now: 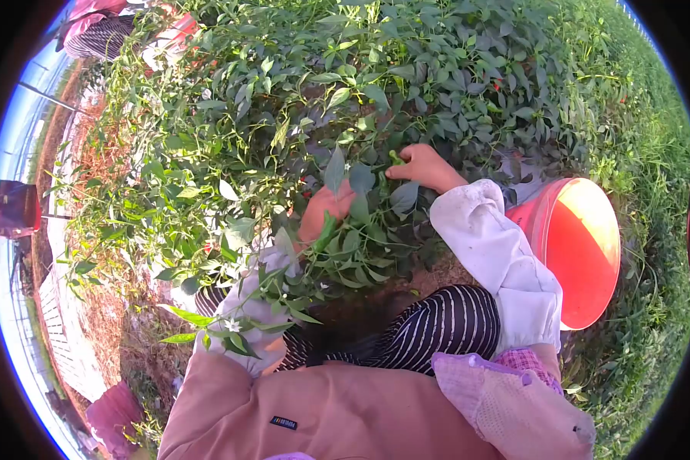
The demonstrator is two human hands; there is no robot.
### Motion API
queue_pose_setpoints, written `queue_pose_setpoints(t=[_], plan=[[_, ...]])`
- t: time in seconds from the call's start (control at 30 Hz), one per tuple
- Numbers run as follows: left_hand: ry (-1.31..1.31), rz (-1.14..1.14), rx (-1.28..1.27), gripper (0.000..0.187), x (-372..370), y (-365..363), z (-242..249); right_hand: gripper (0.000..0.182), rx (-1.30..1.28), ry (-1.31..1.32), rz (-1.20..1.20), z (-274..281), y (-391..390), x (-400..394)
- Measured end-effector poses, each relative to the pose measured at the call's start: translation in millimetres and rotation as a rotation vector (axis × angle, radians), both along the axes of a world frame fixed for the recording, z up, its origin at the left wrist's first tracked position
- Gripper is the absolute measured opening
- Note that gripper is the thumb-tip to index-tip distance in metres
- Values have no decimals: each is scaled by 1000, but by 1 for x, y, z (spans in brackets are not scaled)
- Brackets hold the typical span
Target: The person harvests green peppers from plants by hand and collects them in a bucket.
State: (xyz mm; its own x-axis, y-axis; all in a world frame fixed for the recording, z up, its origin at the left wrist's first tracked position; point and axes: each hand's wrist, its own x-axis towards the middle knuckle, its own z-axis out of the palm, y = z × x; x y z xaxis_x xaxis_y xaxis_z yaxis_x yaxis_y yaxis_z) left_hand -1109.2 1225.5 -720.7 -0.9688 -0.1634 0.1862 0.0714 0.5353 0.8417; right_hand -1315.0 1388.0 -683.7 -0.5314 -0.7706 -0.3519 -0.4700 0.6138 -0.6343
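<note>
Leafy green plants [284, 138] fill the middle of the head view. My right hand [424, 169] is among the upper leaves, thumb and fingers pinched on a green pepper [395, 158], of which only a small part shows. My left hand [326, 212] reaches into the foliage to its left and lower down. Leaves cover its fingers, so what it holds, if anything, is hidden. Another green pepper [326, 231] hangs just below my left hand. White sleeves cover both forearms, and a stem with a white flower [232, 326] lies across the left one.
A red bucket [583, 253] stands tilted at the right, beside my right forearm. At the top left another person in striped clothing [103, 37] is near a red and white container [172, 38]. Tall grass [652, 153] lines the right edge.
</note>
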Motion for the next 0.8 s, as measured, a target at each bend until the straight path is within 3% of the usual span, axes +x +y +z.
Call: queue_pose_setpoints(t=[0.03,0.1,0.13,0.17,0.23,0.27,0.3,0.37,0.4,0.47,0.5,0.57,0.6,0.67,0.7,0.8], plan=[[-64,10,127,31,-1,-7,-19,33,4,-1,-1,6,5,4],[-181,58,384,30,-5,-16,-41,28,-519,-516,-428,21,21,21],[-62,-103,142,31,-11,-21,-45,26,-603,-592,-459,16,24,26],[-20,-153,57,32,-11,-22,-48,26,-603,-591,-464,11,26,32],[79,-244,-109,35,-9,-21,-44,21,-855,-873,-557,9,24,45],[-33,-176,602,35,-8,-20,-44,16,-948,-1069,-538,15,35,37],[-43,-175,489,37,-10,-24,-47,14,-1055,-1123,-475,31,42,29],[-57,-170,261,42,-14,-32,-57,9,-1219,-946,-451,55,48,15],[40,-226,49,43,-14,-35,-49,9,-1226,-940,-454,67,46,12],[186,-312,-267,45,-13,-34,-35,17,-726,-664,-406,85,38,11],[239,-339,-369,45,-12,-30,-26,30,-563,-426,-243,78,24,12],[-130,-130,33,32,-7,-14,-7,34,-123,-414,-208,69,-1,24],[-129,-126,32,32,-8,-14,-8,34,-123,-414,-204,67,-9,28],[-109,-168,218,32,-11,-20,-9,31,183,-486,-132,64,-22,36],[-100,-188,310,32,-11,-24,-11,31,181,-489,-120,61,-23,39],[-51,-201,499,36,-14,-22,-29,20,-231,-829,-304,50,-10,44]])
